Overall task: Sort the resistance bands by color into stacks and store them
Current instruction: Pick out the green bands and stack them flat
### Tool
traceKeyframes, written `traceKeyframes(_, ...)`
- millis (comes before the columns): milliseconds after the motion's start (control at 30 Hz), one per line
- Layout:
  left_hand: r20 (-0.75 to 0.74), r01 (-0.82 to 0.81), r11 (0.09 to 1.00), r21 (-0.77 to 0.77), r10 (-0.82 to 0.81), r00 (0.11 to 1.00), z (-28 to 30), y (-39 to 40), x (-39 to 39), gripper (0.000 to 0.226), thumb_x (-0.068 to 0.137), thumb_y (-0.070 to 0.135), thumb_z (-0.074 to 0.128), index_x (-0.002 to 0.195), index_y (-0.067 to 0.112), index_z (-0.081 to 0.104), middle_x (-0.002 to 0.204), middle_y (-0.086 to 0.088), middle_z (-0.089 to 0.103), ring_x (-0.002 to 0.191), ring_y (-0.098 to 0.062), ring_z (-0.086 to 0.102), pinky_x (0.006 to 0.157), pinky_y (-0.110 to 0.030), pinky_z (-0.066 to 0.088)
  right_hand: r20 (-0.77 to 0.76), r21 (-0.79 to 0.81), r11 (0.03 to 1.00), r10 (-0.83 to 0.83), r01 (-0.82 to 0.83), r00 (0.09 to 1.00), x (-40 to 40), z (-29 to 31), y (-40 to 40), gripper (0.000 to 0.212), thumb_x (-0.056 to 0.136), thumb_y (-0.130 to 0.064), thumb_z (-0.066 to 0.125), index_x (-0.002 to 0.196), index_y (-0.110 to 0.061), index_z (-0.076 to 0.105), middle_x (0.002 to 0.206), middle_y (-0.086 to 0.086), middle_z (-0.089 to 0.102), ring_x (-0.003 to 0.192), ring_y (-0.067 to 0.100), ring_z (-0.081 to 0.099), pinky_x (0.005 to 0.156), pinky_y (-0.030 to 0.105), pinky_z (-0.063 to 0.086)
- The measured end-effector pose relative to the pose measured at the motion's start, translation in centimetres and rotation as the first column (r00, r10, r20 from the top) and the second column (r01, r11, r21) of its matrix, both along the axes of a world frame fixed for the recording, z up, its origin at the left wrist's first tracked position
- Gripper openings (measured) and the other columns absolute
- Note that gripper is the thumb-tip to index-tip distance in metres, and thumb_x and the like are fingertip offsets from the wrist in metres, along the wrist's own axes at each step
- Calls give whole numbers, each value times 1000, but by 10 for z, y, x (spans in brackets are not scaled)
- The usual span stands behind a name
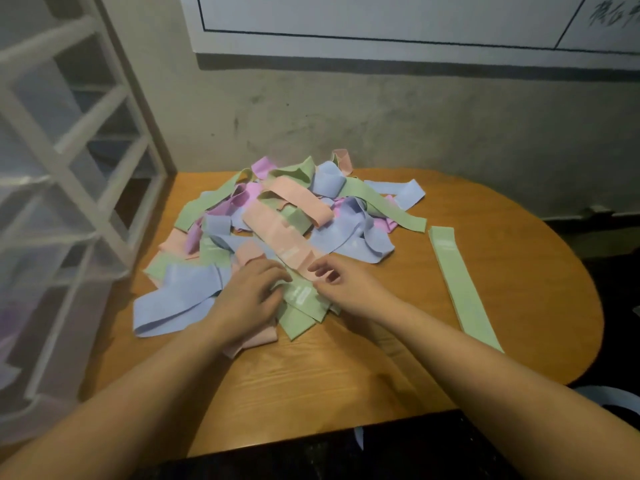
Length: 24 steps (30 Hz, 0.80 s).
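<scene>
Wooden tabletop carries mixed band pile at 12 o'clock. Left hand and right hand, fingers curled, grip green band. Lone green band lies at 3 o'clock. Advice: draw it free slowly, lay atop that one.

Both forearms stretched forward, converging — left hand palm down, fingers curled under — right hand fingers loosely bent, pinching.
</scene>
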<state>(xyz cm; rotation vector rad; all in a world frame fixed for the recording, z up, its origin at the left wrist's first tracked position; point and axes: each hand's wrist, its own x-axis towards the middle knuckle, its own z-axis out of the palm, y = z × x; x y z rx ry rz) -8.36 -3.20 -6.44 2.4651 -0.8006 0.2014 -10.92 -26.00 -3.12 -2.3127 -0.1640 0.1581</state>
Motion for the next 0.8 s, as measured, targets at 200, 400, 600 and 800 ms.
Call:
traceKeyframes(200,194,-39,998,-46,47,980,7,-6,18,19,87,27,58,98,17,70,110,3,66,116,-18,54,105,-42,38,38,-5,1000,8,-8,999,17,5,8,22,95,-28,62,116,-33,65,113,-13,66,96,6,60,89,33,54)
traceKeyframes(400,109,9,993,-120,4,994,-15,16,23,19,91,27,57,100,15,69,115,0,65,112,-20,58,100,-47,47,6,-31,977,210,-210,978,15,-4,19,22,94,-29,65,115,-37,66,107,-14,70,99,2,62,89,25,52)
traceKeyframes(600,191,25,988,-154,5,982,-17,14,21,18,89,25,62,96,11,69,111,-4,66,108,-22,61,111,-45,40,102,-380,905,247,-192,964,18,-27,6,57,85,-60,67,134,-33,56,135,-12,56,124,11,46,108,39,39)
traceKeyframes(800,215,35,993,-112,-10,977,-21,16,19,23,85,32,70,100,14,69,115,-1,66,112,-19,59,113,-43,38,166,-372,921,186,-113,968,27,-43,8,31,92,-54,60,118,-39,69,126,-14,56,123,16,46,104,45,37)
